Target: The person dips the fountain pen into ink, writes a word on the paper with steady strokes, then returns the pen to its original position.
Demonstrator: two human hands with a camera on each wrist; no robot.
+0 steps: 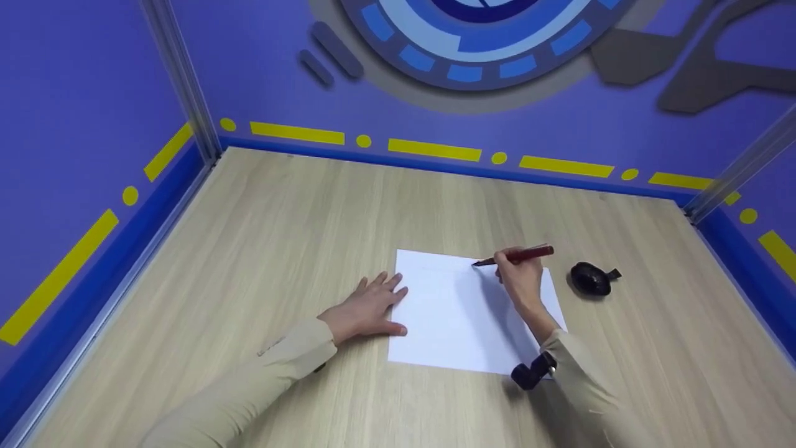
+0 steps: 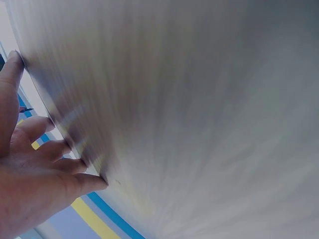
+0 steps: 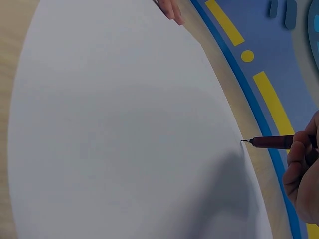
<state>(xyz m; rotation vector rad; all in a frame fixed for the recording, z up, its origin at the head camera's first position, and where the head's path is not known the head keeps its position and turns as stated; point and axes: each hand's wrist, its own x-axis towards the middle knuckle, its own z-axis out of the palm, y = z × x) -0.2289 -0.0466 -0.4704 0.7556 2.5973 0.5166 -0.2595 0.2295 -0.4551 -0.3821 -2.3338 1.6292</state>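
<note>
A white sheet of paper point(image 1: 435, 317) lies on the wooden table. My right hand point(image 1: 523, 280) grips a dark red fountain pen point(image 1: 532, 252), its barrel tilted up to the right. The pen's nib point(image 3: 245, 141) is right at the paper's far edge in the right wrist view. Spread out flat, my left hand point(image 1: 367, 309) rests at the sheet's left edge, with thumb and fingertips over the margin. The left wrist view shows that same hand point(image 2: 37, 169) from the side, fingers apart along the paper's edge.
A small rounded black object point(image 1: 591, 279) with a short stub sits right of the paper. Blue-purple walls point(image 1: 410, 112) with yellow markings enclose the wooden table point(image 1: 280, 224) at the back and sides. A black wrist camera point(image 1: 533, 372) overlaps the paper's near right corner.
</note>
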